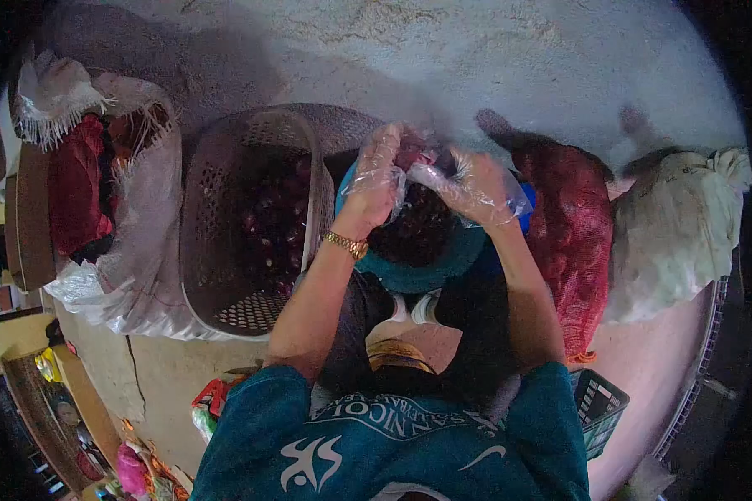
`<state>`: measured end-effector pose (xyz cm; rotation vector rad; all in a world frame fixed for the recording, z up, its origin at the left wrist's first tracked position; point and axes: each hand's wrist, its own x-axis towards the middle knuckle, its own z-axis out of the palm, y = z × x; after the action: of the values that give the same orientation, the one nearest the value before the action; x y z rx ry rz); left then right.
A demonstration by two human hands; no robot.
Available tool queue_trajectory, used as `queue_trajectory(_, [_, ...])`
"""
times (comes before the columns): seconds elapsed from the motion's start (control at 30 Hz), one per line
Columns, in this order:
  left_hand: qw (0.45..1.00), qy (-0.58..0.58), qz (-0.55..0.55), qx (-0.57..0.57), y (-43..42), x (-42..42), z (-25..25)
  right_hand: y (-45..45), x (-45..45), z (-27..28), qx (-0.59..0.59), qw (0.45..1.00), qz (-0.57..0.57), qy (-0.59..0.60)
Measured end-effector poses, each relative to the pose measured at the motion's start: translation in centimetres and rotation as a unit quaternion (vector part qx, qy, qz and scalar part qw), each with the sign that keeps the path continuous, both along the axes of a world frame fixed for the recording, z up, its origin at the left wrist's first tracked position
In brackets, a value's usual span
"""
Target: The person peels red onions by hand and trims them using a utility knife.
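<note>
Both my hands wear clear plastic gloves and meet above a round teal basin (393,274) that holds dark red-purple pieces (418,230). My left hand (378,171) has its fingers wrapped round a reddish-purple onion (415,152). From the other side my right hand (475,185) reaches to the same onion, its fingers bent and partly hidden by the wrinkled plastic. Left of the basin stands a large perforated basket (209,288) with many purple onions (276,213) inside.
A red mesh sack (566,234) stands right of the basin, with a white sack (673,234) beyond it. On the left are another white sack (154,209) and red mesh (79,192). A dark green crate (600,409) sits lower right. The wall (476,58) runs behind.
</note>
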<state>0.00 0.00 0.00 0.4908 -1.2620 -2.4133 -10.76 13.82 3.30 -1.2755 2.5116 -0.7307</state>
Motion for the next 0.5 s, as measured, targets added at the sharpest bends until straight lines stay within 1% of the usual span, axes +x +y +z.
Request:
queue_trajectory(0.1, [0.999, -0.028, 0.022, 0.021, -0.1, -0.1, -0.3, 0.0, -0.1, -0.2, -0.02, 1.0, -0.02, -0.001])
queue_trajectory(0.17, [0.999, 0.011, -0.007, 0.03, -0.1, -0.1, -0.2, 0.1, -0.4, -1.3, -0.045, 0.999, 0.001, 0.027])
queue_trajectory(0.2, [1.0, 0.009, -0.007, 0.026, -0.3, 0.1, 0.2, -0.2, -0.2, -1.0, -0.049, 0.998, 0.0, 0.025])
queue_trajectory(0.27, [0.999, 0.021, -0.016, 0.046, 0.0, 0.0, 0.6, -0.2, 0.0, -0.1, -0.003, 1.0, -0.005, 0.003])
queue_trajectory(0.3, [0.999, 0.021, -0.016, 0.047, 0.1, 0.0, 0.8, 0.0, 0.0, -0.2, -0.002, 1.0, -0.005, 0.003])
queue_trajectory(0.37, [1.0, 0.011, -0.002, 0.019, 0.3, 0.0, 1.0, 0.3, 0.0, -0.4, -0.08, 0.996, 0.022, -0.046])
queue_trajectory(0.5, [1.0, 0.016, 0.006, 0.011, 0.3, -0.1, 0.3, 0.0, -0.2, -1.4, -0.1, 0.994, 0.035, -0.025])
